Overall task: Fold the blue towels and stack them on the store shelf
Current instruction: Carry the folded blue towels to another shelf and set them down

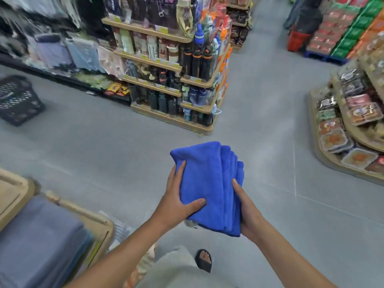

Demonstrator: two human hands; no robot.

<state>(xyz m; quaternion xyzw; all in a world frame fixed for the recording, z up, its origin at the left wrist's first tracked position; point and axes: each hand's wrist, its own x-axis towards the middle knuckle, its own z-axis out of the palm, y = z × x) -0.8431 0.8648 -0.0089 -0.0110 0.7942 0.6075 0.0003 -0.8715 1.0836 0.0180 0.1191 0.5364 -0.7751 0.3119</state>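
A folded bright blue towel point(209, 183), several layers thick, is held in front of me above the grey floor. My left hand point(176, 200) grips its left side, thumb laid across the top and fingers along the edge. My right hand point(247, 210) holds the right side, thumb on the layered edge and fingers hidden underneath. A wooden store shelf point(14, 194) at the lower left carries folded grey-blue towels point(39, 246).
A shelf unit of bottles and umbrellas point(176, 80) stands ahead in the aisle. Packaged food fills a shelf point(349, 132) at the right. A dark basket point(18, 100) sits on the floor at the left. My sandalled foot point(204, 259) is below the towel.
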